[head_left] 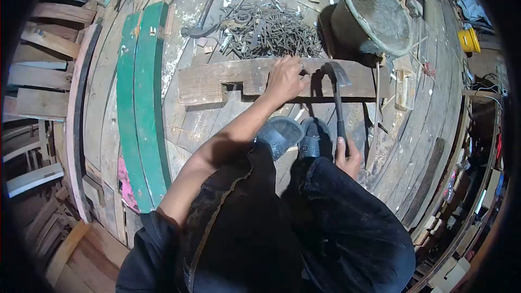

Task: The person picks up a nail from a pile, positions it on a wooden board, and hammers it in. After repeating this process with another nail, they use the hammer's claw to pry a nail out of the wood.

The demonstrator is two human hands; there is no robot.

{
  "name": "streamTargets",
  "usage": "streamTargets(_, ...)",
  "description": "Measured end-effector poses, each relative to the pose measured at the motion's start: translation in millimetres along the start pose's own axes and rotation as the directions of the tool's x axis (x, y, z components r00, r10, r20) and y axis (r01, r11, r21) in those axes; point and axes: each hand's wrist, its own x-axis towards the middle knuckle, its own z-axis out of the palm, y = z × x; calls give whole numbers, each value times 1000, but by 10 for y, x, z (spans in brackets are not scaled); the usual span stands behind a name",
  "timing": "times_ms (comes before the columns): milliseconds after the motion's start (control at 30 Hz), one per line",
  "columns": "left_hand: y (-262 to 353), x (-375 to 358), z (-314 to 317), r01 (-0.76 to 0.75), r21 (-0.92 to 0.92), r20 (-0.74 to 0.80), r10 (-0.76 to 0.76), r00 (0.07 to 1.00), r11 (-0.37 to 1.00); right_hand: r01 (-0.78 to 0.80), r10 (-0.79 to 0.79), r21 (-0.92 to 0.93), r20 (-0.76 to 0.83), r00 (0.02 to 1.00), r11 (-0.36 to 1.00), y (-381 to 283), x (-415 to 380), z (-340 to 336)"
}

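Observation:
My right hand (348,158) is wrapped round the handle of a hammer (338,103). Its dark curved metal head is over the right part of a notched wooden beam (203,82) that lies crosswise before my feet. Across the beam's middle rests my left hand (285,80), fingers bent over the far edge and thumb toward the hammer. The fingertips are partly hidden. Just past them spreads a heap of bent, rusty nails (271,30).
A grey bucket (353,19) stands behind the beam at right. On the left lie green-painted boards (142,103). A crowbar (209,8) lies beside the nails. My shoes (282,133) are close to the beam. Wood scraps (46,81) crowd the left side.

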Motion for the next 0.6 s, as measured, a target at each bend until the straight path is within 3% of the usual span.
streamTargets(133,7,11,-18,12,-3,-15,-12,1000,1000,63,-58,87,-64,996,994,70,28,-86)
streamTargets(200,-2,20,-18,50,24,64,-52,997,998,49,-35,212,-70,997,976,114,30,-122)
streamTargets(233,-12,37,-11,66,29,88,-69,994,997,242,-202,247,-176,963,938,57,24,-58)
streamTargets(333,14,48,-3,79,56,82,-83,993,995,343,-320,88,-203,925,935,175,78,-36)
streamTargets(367,23,50,-10,79,56,80,-84,993,995,240,-208,169,-184,961,956,210,48,7)
streamTargets(400,24,48,-4,87,42,86,-91,992,995,241,-210,168,-184,960,956,203,24,27)
streamTargets(500,5,49,14,85,36,93,-88,992,996,58,-56,33,-67,996,998,159,-21,51)
streamTargets(600,-14,47,32,67,56,89,-71,993,996,70,-71,-15,-36,997,997,41,-29,86)
